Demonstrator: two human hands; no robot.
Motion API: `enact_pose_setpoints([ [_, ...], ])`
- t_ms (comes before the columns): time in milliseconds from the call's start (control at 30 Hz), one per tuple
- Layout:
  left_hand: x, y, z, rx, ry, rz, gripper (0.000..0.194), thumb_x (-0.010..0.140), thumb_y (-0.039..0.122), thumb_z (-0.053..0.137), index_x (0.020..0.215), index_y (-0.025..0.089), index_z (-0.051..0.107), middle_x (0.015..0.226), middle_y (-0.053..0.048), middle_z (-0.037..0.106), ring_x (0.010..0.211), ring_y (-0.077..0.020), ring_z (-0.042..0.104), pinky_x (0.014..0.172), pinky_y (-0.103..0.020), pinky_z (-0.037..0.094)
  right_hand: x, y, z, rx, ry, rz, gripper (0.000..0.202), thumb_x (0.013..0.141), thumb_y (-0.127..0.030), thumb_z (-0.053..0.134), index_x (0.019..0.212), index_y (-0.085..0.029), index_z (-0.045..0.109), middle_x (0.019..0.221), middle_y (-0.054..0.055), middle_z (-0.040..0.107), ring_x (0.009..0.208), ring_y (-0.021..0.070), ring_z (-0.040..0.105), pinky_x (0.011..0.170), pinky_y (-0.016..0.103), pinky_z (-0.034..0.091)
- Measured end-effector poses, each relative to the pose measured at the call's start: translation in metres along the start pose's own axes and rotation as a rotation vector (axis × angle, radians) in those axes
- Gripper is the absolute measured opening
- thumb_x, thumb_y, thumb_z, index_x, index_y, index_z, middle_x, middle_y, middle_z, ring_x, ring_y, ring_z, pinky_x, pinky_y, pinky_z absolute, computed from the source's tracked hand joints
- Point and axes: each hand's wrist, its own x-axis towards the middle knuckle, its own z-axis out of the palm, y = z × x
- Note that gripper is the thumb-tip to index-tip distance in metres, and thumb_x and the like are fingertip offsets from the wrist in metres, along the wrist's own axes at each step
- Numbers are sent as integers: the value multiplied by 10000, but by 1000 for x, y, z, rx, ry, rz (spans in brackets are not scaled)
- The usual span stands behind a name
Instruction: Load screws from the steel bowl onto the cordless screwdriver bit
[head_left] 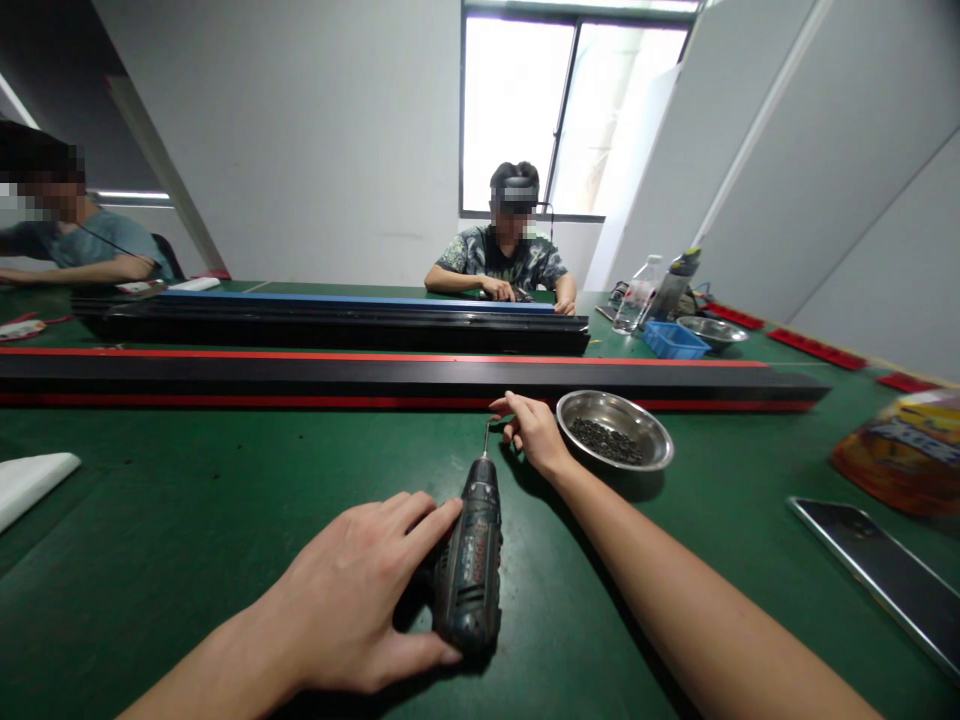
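My left hand is closed around a black cordless drill, which lies low over the green table with its bit pointing away from me. At the tip of the thin bit, the curled fingers of my right hand come together; anything small between them is too fine to make out. Just right of that hand stands a round steel bowl holding many small dark screws. Directly beyond the fingers runs a long black bar with red edges.
Behind the bar lies another long black piece with a blue strip. A co-worker sits opposite, another person at far left. On the right are a phone, an orange-yellow bag, a blue basket and a bottle.
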Motion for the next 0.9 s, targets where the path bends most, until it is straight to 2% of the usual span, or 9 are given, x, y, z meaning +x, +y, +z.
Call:
enact_pose_setpoints([
  [133, 0, 0, 0, -5, 2, -2, 966, 798, 620, 828, 1584, 203, 450, 1380, -158, 642, 1174, -366, 669, 1014, -530, 581, -2, -2, 2, -84, 8, 11, 633, 1031, -646, 443, 984, -133, 812, 906, 120, 797, 563, 154, 641, 531, 262, 458],
  [400, 1, -1, -1, -9, -1, 0, 953, 811, 637, 806, 1583, 203, 452, 1372, -156, 642, 1160, -358, 670, 1015, -528, 577, -4, -8, 3, -82, -68, -7, 607, 1032, -615, 491, 892, -135, 836, 887, 119, 818, 534, 155, 614, 576, 291, 465],
  [600, 2, 1, 0, 14, 30, -45, 928, 802, 623, 815, 1576, 248, 466, 1341, -127, 659, 1145, -349, 669, 1004, -510, 577, -5, -6, 4, -203, -17, -22, 567, 1040, -567, 494, 906, -146, 848, 868, 111, 821, 588, 179, 662, 632, 300, 481],
  [900, 5, -5, 3, 101, 91, -41, 890, 881, 650, 728, 1608, 218, 451, 1366, -141, 670, 1126, -357, 668, 987, -515, 579, -8, -8, 5, -250, -18, -37, 443, 1018, -492, 546, 884, -180, 832, 899, 88, 827, 665, 192, 705, 647, 288, 489],
])
